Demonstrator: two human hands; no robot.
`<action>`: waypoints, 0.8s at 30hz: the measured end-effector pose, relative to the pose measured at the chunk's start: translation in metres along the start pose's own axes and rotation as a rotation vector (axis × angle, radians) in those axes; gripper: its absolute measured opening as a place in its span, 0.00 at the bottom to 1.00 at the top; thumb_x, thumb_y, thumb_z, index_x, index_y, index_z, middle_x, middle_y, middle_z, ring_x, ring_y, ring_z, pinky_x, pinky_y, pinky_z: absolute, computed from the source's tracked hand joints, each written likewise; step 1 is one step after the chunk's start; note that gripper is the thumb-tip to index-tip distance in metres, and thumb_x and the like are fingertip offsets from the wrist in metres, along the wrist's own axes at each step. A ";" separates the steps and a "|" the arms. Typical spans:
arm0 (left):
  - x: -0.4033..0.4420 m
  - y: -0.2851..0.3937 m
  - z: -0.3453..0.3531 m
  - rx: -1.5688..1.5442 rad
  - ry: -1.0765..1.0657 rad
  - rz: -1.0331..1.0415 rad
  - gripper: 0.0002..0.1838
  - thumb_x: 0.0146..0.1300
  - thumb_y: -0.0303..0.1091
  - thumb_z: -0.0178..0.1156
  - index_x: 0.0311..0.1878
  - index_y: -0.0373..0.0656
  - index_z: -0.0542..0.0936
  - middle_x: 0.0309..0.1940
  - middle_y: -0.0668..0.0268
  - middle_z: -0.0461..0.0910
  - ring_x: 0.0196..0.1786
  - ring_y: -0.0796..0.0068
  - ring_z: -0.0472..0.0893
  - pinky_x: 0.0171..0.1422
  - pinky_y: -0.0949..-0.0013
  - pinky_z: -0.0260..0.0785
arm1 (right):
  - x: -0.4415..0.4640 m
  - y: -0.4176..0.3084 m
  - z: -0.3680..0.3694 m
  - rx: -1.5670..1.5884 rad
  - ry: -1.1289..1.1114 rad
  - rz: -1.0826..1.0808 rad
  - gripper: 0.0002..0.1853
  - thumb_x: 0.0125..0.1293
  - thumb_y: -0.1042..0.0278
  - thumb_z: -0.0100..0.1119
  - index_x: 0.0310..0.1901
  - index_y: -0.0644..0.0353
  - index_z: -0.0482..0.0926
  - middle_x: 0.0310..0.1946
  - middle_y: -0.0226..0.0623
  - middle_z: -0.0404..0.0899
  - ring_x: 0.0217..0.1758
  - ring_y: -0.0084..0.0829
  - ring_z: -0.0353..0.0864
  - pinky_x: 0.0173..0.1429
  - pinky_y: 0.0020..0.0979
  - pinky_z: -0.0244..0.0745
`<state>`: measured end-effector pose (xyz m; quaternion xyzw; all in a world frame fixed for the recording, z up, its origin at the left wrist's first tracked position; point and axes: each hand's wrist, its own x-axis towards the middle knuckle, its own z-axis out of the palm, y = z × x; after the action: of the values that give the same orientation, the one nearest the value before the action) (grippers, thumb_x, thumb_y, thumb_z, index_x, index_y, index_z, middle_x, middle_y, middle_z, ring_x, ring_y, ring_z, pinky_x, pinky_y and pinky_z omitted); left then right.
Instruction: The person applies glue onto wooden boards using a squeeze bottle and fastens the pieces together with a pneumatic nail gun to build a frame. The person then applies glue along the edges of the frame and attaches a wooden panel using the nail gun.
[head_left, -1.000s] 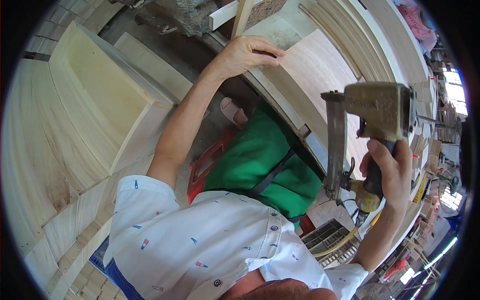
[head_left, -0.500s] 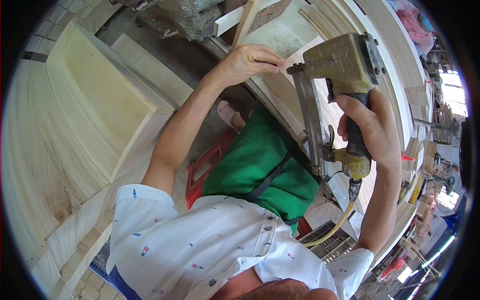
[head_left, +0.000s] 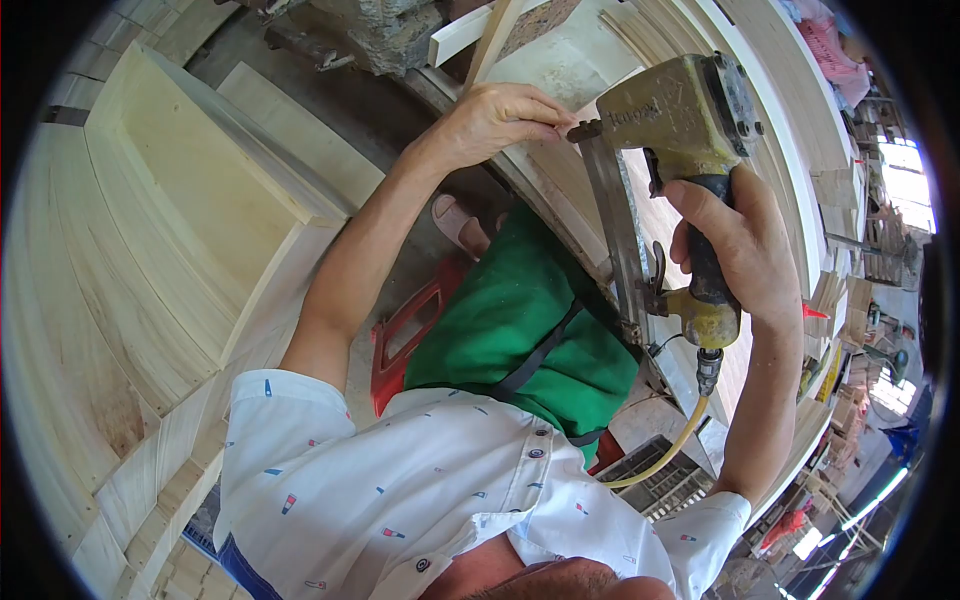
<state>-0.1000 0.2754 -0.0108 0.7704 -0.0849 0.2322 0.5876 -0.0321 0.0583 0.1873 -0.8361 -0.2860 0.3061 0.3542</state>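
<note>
My right hand (head_left: 745, 245) is wrapped round the black grip of a worn yellow-green nail gun (head_left: 670, 110). The gun's long metal magazine (head_left: 615, 225) runs down toward my lap, and a yellow air hose (head_left: 668, 465) joins the bottom of the handle. At the gun's nose, my left hand (head_left: 495, 122) has its thumb and fingers pinched together. Whatever these fingertips hold is too small to tell. Beneath the gun and the left hand lie pale wooden boards (head_left: 570, 190) on the bench.
Large pale wood panels (head_left: 180, 180) stand at my left. More long boards (head_left: 790, 100) are stacked beyond the gun. A red plastic stool (head_left: 410, 330) is under me, beside my green apron (head_left: 500, 310). A dark crate (head_left: 655, 480) sits low at right. Another person's red garment (head_left: 835, 55) shows at upper right.
The nail gun has moved slightly up and left in my right hand, bringing its nose closer to my left fingertips. My left hand has hardly moved.
</note>
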 end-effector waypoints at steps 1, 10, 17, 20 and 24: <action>0.000 -0.001 0.000 -0.015 0.002 -0.008 0.12 0.58 0.23 0.64 0.46 0.36 0.85 0.45 0.61 0.84 0.47 0.73 0.83 0.54 0.71 0.76 | 0.000 0.001 0.001 -0.007 0.002 -0.008 0.16 0.61 0.63 0.61 0.38 0.71 0.74 0.19 0.35 0.75 0.20 0.23 0.77 0.26 0.27 0.71; -0.002 -0.001 0.001 0.138 0.009 0.018 0.12 0.60 0.23 0.63 0.47 0.35 0.84 0.45 0.61 0.84 0.47 0.74 0.82 0.53 0.73 0.74 | -0.039 0.011 -0.020 -0.044 0.078 0.059 0.14 0.62 0.64 0.61 0.37 0.69 0.75 0.19 0.34 0.76 0.21 0.22 0.76 0.26 0.27 0.69; -0.002 -0.002 0.003 0.060 0.018 -0.026 0.13 0.60 0.22 0.63 0.48 0.37 0.84 0.45 0.63 0.83 0.48 0.75 0.80 0.53 0.75 0.73 | -0.093 0.047 -0.042 0.027 0.181 0.252 0.15 0.61 0.63 0.64 0.40 0.68 0.74 0.19 0.33 0.76 0.20 0.21 0.75 0.26 0.26 0.69; -0.002 -0.001 0.003 0.091 0.022 -0.022 0.13 0.60 0.22 0.64 0.48 0.37 0.84 0.46 0.63 0.84 0.48 0.75 0.80 0.54 0.75 0.73 | -0.098 0.053 -0.043 0.025 0.179 0.241 0.15 0.62 0.63 0.63 0.40 0.68 0.74 0.19 0.33 0.76 0.20 0.21 0.76 0.26 0.25 0.70; -0.002 -0.001 0.005 0.087 0.047 -0.011 0.12 0.59 0.23 0.65 0.47 0.38 0.85 0.45 0.63 0.84 0.47 0.76 0.81 0.53 0.76 0.74 | -0.099 0.054 -0.041 0.004 0.183 0.235 0.14 0.62 0.63 0.63 0.39 0.68 0.75 0.19 0.32 0.76 0.20 0.20 0.76 0.26 0.25 0.70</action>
<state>-0.1003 0.2706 -0.0135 0.7901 -0.0567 0.2505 0.5566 -0.0526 -0.0592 0.1994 -0.8875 -0.1521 0.2684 0.3422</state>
